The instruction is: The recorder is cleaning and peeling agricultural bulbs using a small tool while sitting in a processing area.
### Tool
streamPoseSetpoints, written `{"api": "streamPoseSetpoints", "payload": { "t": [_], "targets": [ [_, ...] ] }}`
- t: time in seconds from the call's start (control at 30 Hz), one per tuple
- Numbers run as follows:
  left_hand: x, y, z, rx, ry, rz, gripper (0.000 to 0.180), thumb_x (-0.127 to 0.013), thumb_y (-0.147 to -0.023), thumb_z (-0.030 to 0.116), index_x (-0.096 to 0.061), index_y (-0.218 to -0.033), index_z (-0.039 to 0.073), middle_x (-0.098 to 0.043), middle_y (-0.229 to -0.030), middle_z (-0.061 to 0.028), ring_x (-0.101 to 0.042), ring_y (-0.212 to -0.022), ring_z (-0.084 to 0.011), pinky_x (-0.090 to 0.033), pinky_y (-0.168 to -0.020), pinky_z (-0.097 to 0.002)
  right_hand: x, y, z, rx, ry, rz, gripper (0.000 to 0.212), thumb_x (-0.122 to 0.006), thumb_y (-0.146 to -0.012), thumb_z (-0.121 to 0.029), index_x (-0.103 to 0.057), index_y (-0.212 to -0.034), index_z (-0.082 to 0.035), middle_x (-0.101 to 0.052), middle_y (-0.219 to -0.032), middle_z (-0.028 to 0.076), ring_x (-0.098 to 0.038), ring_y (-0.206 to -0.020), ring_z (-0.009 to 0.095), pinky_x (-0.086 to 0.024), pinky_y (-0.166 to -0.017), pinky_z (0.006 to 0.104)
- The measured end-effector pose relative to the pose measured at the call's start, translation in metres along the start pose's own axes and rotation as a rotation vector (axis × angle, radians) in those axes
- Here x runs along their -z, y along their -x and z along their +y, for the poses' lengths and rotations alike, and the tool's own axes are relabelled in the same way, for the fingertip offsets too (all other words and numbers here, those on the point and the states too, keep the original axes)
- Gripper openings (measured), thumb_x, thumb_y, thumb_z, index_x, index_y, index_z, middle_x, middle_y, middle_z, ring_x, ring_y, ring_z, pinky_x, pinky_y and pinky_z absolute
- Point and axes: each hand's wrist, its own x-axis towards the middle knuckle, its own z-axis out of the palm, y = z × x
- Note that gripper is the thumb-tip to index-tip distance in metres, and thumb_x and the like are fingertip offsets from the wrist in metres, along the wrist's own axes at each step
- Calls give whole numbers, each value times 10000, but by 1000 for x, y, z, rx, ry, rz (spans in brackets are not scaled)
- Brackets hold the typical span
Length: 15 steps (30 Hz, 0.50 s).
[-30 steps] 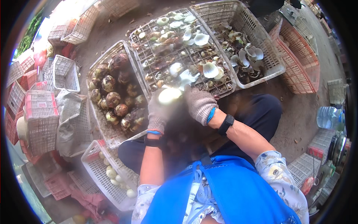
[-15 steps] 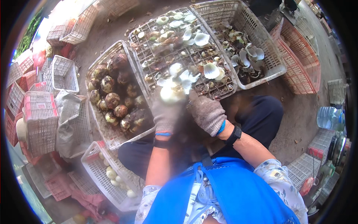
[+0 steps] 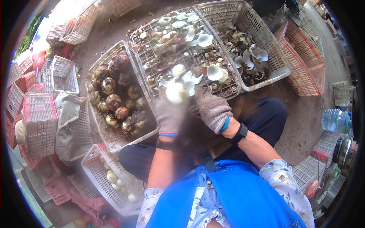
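Note:
A pale, peeled onion (image 3: pixel 177 93) sits in my gloved left hand (image 3: pixel 169 116), whose fingers are closed round it at the near edge of a dirty grid-topped crate (image 3: pixel 173 57). Just to its right, my gloved right hand (image 3: pixel 215 111) is curled with the knuckles up; whatever its fingers hold is hidden. White onion layers (image 3: pixel 190 80) lie on the grid beyond both hands, among brown skins and small scraps. On the left, a long crate (image 3: pixel 102 133) holds several unpeeled brown onions (image 3: pixel 113 102).
A deep crate (image 3: pixel 283 73) of peeled-off layers stands right of the grid, with red crates (image 3: pixel 308 66) beyond it. Beside my left knee is a white crate (image 3: pixel 114 193) with peeled onions (image 3: pixel 112 176). Stacked crates (image 3: pixel 40 121) line the far left; a water bottle (image 3: pixel 334 121) stands right.
My left hand has tipped the onion slightly, lifting it a little away from me. My right hand has shifted slightly to the right, away from the onion.

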Motion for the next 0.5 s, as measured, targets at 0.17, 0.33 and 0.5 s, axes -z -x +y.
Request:
{"api": "streamPoseSetpoints", "payload": {
  "t": [0.17,0.33,0.5],
  "targets": [
    [1,8,-3,-233,84,112,569,-780,-794,387,-593,-1196,29,-698,-961,-217,-694,-858,-403,-566,-764,-471,22,-6,-9,-53,-44,-108,323,-572,-899,-104,-481,-1188,9,-678,-830,209,-712,-749,370,-573,-629,466],
    [1,7,-1,-246,86,148,548,-805,-764,330,-597,-1187,51,-681,-997,-190,-677,-908,-384,-551,-758,-471,24,-22,-7,131,116,-39,264,-578,-890,-80,-506,-1121,27,-703,-835,222,-728,-730,368,-579,-589,467],
    [-1,14,-17,-385,52,102,624,-839,-728,298,-569,-1234,53,-653,-1034,-195,-648,-967,-387,-542,-809,-476,-17,0,6,-218,-77,-213,189,-569,-862,-54,-631,-1002,56,-710,-902,290,-717,-897,430,-575,-780,488]
  ]
}}
